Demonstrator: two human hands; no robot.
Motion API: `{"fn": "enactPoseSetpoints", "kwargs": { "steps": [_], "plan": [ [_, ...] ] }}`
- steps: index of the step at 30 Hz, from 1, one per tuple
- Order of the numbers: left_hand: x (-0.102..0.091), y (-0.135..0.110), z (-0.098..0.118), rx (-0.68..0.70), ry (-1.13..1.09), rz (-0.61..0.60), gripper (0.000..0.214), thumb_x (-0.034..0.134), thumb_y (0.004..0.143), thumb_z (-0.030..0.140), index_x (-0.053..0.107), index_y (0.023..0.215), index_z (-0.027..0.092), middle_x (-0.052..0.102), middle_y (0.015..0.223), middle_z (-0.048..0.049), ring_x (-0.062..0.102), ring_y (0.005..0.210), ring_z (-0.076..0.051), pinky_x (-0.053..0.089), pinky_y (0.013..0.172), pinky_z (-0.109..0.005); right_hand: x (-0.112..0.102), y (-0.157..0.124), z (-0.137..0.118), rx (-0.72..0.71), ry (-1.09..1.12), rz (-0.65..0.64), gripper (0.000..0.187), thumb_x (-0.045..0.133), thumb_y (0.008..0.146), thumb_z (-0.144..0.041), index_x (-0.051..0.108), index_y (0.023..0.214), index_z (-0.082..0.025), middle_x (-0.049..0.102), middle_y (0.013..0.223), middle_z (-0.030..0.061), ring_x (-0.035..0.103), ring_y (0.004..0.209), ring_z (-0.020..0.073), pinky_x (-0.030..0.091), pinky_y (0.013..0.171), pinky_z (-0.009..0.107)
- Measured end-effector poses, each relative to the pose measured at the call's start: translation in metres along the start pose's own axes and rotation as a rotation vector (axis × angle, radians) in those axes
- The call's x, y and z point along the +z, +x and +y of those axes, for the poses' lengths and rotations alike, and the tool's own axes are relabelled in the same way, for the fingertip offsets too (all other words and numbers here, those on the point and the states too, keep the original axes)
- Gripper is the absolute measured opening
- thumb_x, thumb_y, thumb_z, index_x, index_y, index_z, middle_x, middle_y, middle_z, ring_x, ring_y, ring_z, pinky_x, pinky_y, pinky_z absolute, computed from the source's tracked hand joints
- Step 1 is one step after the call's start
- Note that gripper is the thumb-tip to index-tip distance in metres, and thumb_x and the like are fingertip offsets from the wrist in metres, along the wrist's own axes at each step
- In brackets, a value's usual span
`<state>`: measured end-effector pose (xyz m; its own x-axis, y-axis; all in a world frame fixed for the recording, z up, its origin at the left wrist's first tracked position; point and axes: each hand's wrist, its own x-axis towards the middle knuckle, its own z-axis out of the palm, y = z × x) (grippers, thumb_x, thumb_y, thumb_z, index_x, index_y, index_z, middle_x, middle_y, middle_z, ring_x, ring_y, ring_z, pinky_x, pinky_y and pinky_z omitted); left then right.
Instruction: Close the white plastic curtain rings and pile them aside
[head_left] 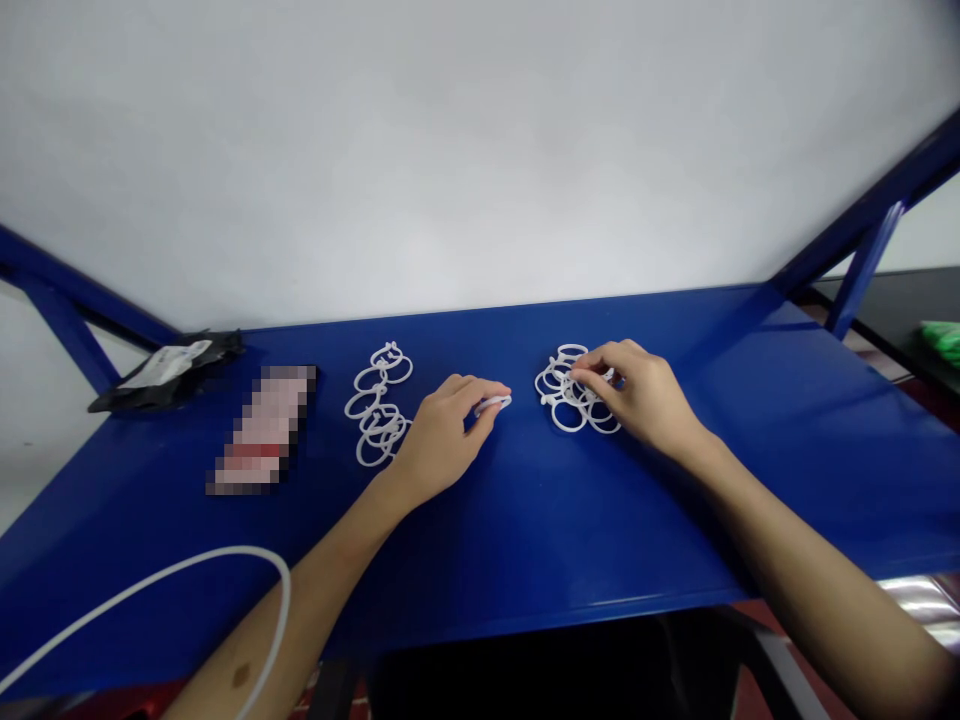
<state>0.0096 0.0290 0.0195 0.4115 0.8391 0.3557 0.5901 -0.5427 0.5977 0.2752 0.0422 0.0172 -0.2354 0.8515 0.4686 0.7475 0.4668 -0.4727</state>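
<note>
In the head view my left hand (pixel 454 425) pinches a white plastic ring (pixel 495 402) between thumb and fingertips, just above the blue tabletop. My right hand (pixel 637 390) is over a pile of white plastic rings (pixel 568 415), its thumb and index finger closed on one of them. Each ring looks like a thin loop with a small knob or clasp. To the left of my left hand lies a second group of the same rings (pixel 364 403), some overlapping, partly behind that hand.
On the left of the blue table (pixel 570 540) lies a pixelated flat object (pixel 266 430). Behind it is a black plastic bag with a white label (pixel 169 365). A white cable (pixel 187 558) loops across the lower left, before my left forearm. A white panel (pixel 450 160) closes the back.
</note>
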Motion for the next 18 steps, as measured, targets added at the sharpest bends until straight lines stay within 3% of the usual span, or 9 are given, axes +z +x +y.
{"fn": "enactPoseSetpoints", "kwargs": {
  "steps": [4,11,14,16,18],
  "plan": [
    [0.001,0.002,-0.003,0.022,0.06,0.03,0.017,0.057,0.096,0.016,0.068,0.107,0.021,0.073,0.098,-0.0034,0.062,0.094,-0.019,0.053,0.08,-0.033,0.003,-0.002,0.002,-0.074,-0.06,-0.072,0.011,0.068,0.093,-0.031,0.073,0.091,-0.023,0.071,0.091,0.0075,0.056,0.084,0.0241,0.049,0.074,0.039],
    [-0.002,0.002,-0.003,-0.032,-0.031,0.087,0.014,0.063,0.093,0.019,0.07,0.104,0.024,0.073,0.096,-0.0015,0.065,0.079,-0.015,0.053,0.069,-0.027,0.003,-0.002,-0.005,-0.092,-0.06,0.047,0.013,0.063,0.095,-0.031,0.074,0.092,-0.023,0.07,0.09,0.0084,0.056,0.083,0.0252,0.049,0.076,0.043],
    [-0.003,0.0,0.001,-0.039,-0.106,0.107,0.012,0.066,0.092,0.021,0.071,0.103,0.025,0.073,0.097,-0.0007,0.067,0.079,-0.013,0.055,0.069,-0.026,0.003,-0.004,-0.018,-0.104,0.011,0.036,0.014,0.061,0.097,-0.03,0.073,0.093,-0.023,0.072,0.091,0.0073,0.059,0.084,0.0238,0.049,0.079,0.042],
    [-0.002,-0.001,0.005,0.05,-0.119,0.137,0.008,0.067,0.092,0.019,0.07,0.098,0.023,0.073,0.094,-0.0008,0.068,0.083,-0.014,0.057,0.073,-0.026,0.005,-0.008,-0.029,-0.078,0.103,-0.012,0.015,0.06,0.098,-0.032,0.072,0.099,-0.023,0.074,0.095,0.0061,0.064,0.087,0.0228,0.051,0.08,0.04],
    [0.001,-0.002,0.007,0.225,-0.084,0.157,0.008,0.064,0.093,0.015,0.069,0.094,0.022,0.073,0.09,-0.0004,0.068,0.089,-0.015,0.058,0.079,-0.028,0.009,-0.012,-0.04,0.006,0.217,-0.068,0.018,0.059,0.098,-0.035,0.071,0.104,-0.023,0.075,0.098,0.0051,0.068,0.088,0.0212,0.053,0.077,0.036]
  ]
}}
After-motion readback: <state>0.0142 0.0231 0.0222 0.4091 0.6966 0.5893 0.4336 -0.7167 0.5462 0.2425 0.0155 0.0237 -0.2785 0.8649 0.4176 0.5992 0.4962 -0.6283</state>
